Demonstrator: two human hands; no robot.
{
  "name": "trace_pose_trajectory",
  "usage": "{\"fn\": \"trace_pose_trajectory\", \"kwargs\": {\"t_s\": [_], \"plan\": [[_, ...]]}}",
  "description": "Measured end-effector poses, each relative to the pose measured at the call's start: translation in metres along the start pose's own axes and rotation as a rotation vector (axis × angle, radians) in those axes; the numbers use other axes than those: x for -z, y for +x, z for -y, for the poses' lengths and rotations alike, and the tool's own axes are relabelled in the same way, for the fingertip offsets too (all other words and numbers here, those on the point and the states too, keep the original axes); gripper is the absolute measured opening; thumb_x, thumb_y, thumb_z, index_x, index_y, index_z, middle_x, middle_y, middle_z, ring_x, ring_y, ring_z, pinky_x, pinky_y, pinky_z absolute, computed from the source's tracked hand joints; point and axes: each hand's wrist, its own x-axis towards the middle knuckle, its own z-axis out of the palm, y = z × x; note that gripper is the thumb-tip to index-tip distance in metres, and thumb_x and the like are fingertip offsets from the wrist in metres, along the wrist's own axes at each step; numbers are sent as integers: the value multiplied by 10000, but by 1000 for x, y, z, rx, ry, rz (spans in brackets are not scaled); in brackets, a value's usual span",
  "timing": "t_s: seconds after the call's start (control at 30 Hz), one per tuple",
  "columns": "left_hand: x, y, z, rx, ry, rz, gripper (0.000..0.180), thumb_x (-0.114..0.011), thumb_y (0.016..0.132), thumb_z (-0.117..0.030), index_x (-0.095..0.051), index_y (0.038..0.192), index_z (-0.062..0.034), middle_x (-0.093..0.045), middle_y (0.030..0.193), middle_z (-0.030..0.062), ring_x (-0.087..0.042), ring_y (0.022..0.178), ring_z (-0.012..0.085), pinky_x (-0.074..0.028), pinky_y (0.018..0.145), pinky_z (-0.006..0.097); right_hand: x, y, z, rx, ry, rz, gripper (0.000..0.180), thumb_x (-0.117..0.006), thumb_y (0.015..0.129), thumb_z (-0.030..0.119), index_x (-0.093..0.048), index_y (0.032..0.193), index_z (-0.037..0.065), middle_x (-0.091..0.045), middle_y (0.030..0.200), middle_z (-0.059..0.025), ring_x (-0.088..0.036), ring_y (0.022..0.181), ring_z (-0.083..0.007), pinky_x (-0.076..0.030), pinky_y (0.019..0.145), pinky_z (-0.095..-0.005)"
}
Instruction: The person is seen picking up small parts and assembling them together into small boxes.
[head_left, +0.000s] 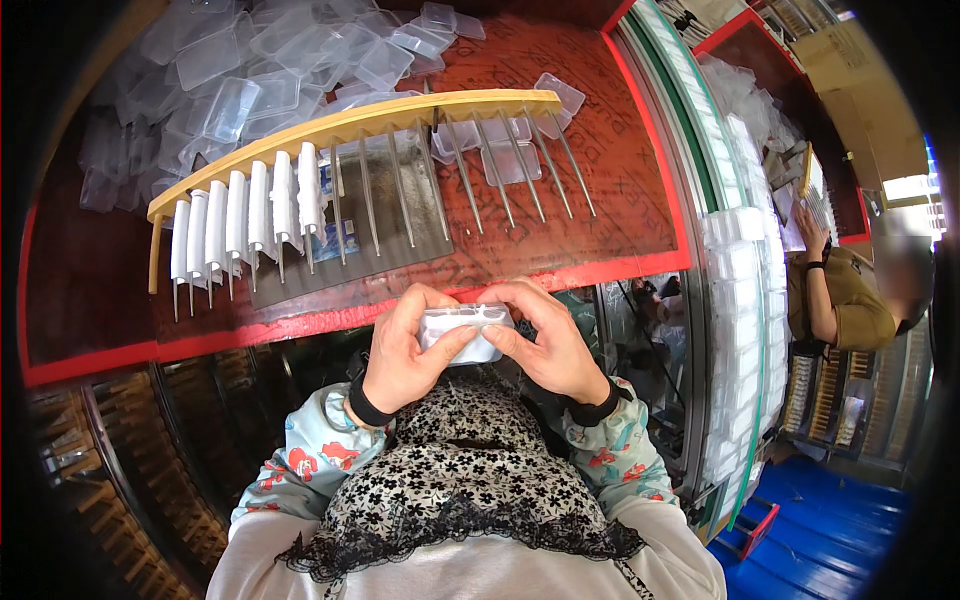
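Between my two hands, just in front of the table's red edge, is a small clear plastic box [464, 322] with something white inside. My left hand [412, 345] grips its left side, thumb laid across the front. On the right side my right hand [545, 340] holds it the same way, its thumb pressed near the white contents. Beyond my hands stands a wooden rack [370, 118] with a row of metal rods. White folded pieces [235, 220] hang on several rods at its left end; the other rods are bare.
Clear plastic boxes or lids [250, 75] lie heaped behind the rack on the red table [600, 200]. To the right runs a line with stacked clear boxes [740, 320]. A co-worker [850, 290] works past it. Racks of wooden pieces [130, 460] stand below left.
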Motion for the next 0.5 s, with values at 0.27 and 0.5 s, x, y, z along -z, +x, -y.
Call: {"fn": "trace_pose_trajectory", "kwargs": {"t_s": [0.27,0.5], "plan": [[-10,9,13,9,-265,-24,266,-667,841,-148,-518,1020,-21,-538,901,25,-505,831,86,-427,722,236,-13,-10,-2,217,-433,-270,381,-727,706,85,-549,1037,25,-518,1069,-150,-540,895,-354,-461,783,-411],[-10,8,11,36,-187,3,221,-619,842,-89,-501,1017,-25,-533,948,12,-489,885,81,-400,772,218,-20,-11,-4,213,-493,-219,458,-732,662,56,-515,1064,20,-504,1059,-140,-518,933,-337,-447,786,-401]]}}
